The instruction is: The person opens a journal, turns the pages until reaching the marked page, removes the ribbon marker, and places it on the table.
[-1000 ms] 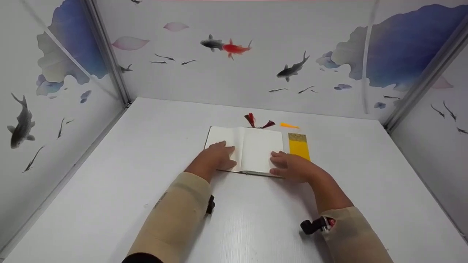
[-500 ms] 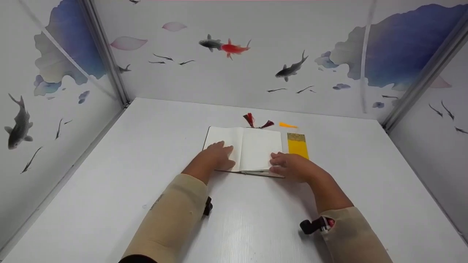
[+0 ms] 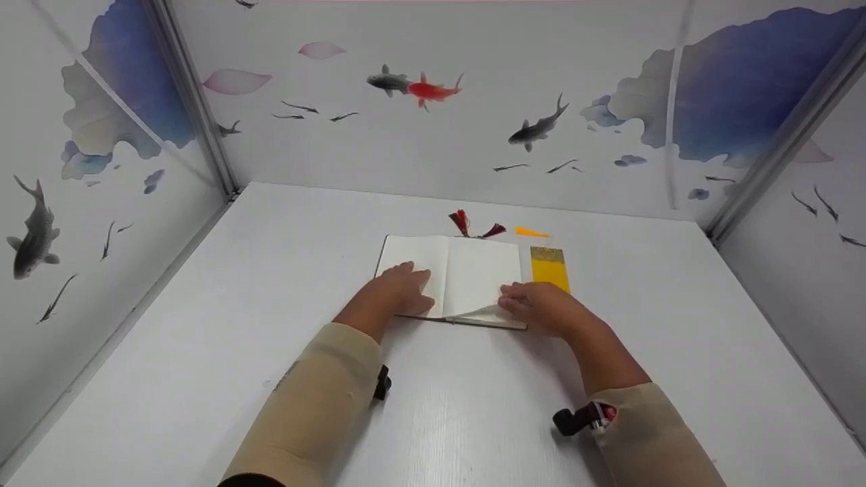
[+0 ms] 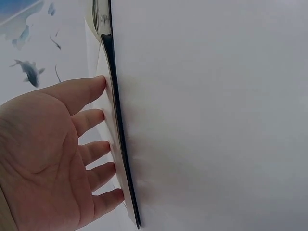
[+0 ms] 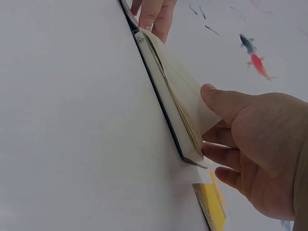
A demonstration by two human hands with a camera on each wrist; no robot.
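1. Here's the notebook (image 3: 480, 274), spread flat on the tabletop (image 3: 440, 412), in front of the person and between both hands, its centre fold running away from the body.
2. Left hand (image 3: 404, 289): fingers spread and fairly straight, fingertips resting on the left-hand page, holding nothing.
3. Right hand (image 3: 538, 306): at the near right corner, thumb over and forefinger under, pinching a lifted page (image 5: 185, 79).
4. And here's the relation that counts: that page stretches leftward from the right fingers to the fold, its near edge bowed up off the pages beneath. The right hand is on it; the left sits across the fold, so a turn would hinge along that line.
5. Just beyond the right hand, a yellow card (image 3: 550, 270) lies beside the notebook; dark red tassels (image 3: 460, 222) poke out past its far edge.
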